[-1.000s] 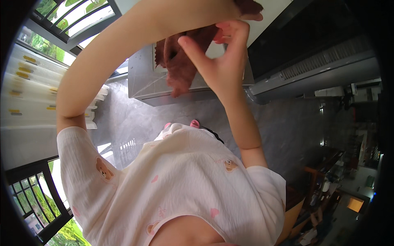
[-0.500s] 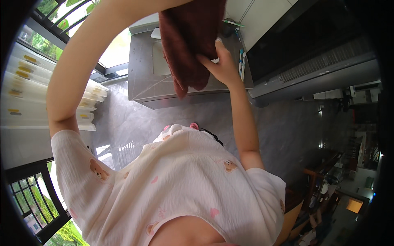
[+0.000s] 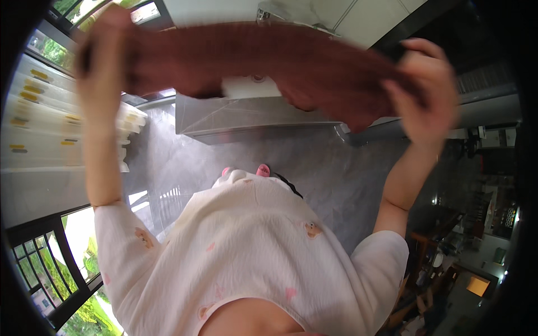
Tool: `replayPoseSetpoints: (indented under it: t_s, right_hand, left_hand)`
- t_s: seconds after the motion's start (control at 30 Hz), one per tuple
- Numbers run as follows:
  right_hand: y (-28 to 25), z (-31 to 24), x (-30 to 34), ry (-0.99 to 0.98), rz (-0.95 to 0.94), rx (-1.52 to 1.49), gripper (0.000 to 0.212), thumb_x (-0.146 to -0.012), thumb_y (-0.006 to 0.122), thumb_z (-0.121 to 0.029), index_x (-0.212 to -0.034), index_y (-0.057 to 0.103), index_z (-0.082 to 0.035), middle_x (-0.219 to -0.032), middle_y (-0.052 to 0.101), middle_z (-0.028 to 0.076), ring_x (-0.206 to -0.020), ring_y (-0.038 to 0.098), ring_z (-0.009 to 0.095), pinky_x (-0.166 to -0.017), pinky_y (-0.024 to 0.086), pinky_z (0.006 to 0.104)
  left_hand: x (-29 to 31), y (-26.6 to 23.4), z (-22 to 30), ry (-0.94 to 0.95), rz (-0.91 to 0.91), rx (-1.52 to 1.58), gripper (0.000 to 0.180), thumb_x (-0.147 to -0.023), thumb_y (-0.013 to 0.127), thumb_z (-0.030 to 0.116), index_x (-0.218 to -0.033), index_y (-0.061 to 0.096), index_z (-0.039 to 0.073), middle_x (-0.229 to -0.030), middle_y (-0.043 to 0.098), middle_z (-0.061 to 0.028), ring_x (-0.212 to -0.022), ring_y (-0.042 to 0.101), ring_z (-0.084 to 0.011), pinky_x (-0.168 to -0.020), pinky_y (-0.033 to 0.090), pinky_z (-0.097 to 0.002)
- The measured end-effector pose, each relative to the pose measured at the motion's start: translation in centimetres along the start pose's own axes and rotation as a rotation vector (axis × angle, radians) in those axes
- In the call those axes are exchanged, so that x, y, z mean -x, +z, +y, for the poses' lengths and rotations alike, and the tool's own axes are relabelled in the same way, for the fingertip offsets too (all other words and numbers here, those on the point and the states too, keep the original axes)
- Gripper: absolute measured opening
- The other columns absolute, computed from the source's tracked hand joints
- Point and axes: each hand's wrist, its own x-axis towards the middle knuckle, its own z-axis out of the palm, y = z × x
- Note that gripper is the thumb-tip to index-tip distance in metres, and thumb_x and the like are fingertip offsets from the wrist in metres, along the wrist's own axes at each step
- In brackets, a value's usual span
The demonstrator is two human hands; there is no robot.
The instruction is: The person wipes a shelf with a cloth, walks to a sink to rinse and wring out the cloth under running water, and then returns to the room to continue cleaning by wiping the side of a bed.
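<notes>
A dark maroon towel [image 3: 252, 53] is stretched out sideways in the air, blurred by motion. My left hand [image 3: 106, 53] grips its left end, up near the window. At its right end my right hand [image 3: 423, 89] is closed on the cloth, with the thumb showing over it. The lower edge of the towel hangs unevenly, with a gap near the middle. Behind it, the grey counter [image 3: 224, 115] and its white sink [image 3: 246, 87] show only in part.
A metal faucet [image 3: 262, 15] stands beyond the towel at the wall. Patterned white curtains [image 3: 45, 123] hang at the left beside barred windows. A large dark appliance or panel [image 3: 476, 61] is at the right. Below lies a grey floor [image 3: 168, 151], with pink footwear [image 3: 263, 169] on my feet.
The towel has gone from hanging down in a bunch to being spread wide. My right hand has moved out to the right, and my left hand has come down into view at the left.
</notes>
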Motion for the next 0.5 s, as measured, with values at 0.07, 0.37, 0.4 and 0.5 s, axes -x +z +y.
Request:
replayPoseSetpoints:
  t_s: [0.07,0.37,0.4,0.5]
  right_hand:
    - [6.4,1.7,1.8,0.032,-0.245,0.048,0.014,-0.068,0.058,-0.014,-0.073,0.047,-0.006,-0.058,0.049,0.008,-0.050,0.048,0.024,-0.048,0.038,0.0297]
    - [7.2,1.2,7.7,0.773,-0.916,-0.811,0.021,-0.072,0.055,-0.021,-0.077,0.043,-0.004,-0.061,0.052,0.006,-0.057,0.045,0.011,-0.051,0.035,0.0251]
    - [7.9,1.4,8.4,0.772,-0.919,-0.813,0.021,-0.072,0.055,-0.021,-0.077,0.043,-0.004,-0.061,0.052,0.006,-0.057,0.045,0.011,-0.051,0.035,0.0251]
    - [10.4,2.5,10.8,0.717,-1.089,-0.790,0.024,-0.071,0.054,-0.025,-0.082,0.047,-0.004,-0.070,0.054,0.008,-0.065,0.050,0.019,-0.058,0.039,0.0289]
  left_hand:
    - [3.7,5.3,-3.6,-0.087,-0.314,-0.145,0.020,-0.078,0.047,0.016,-0.064,0.042,0.004,-0.056,0.037,0.0000,-0.055,0.035,-0.0056,-0.049,0.029,-0.0183]
    - [11.0,6.7,-4.6,-0.363,-0.770,0.325,0.032,-0.061,0.066,0.022,-0.058,0.039,0.006,-0.052,0.035,0.0047,-0.052,0.029,-0.0031,-0.043,0.023,-0.0190]
    - [11.5,6.9,-4.8,-0.445,-0.863,0.347,0.030,-0.062,0.066,0.020,-0.058,0.040,0.006,-0.051,0.035,0.0047,-0.050,0.030,-0.0026,-0.042,0.023,-0.0187]
    - [13.6,8.0,-6.7,-0.698,-0.836,0.490,0.026,-0.063,0.065,0.016,-0.057,0.041,0.006,-0.049,0.036,0.0041,-0.046,0.033,-0.0023,-0.039,0.024,-0.0185]
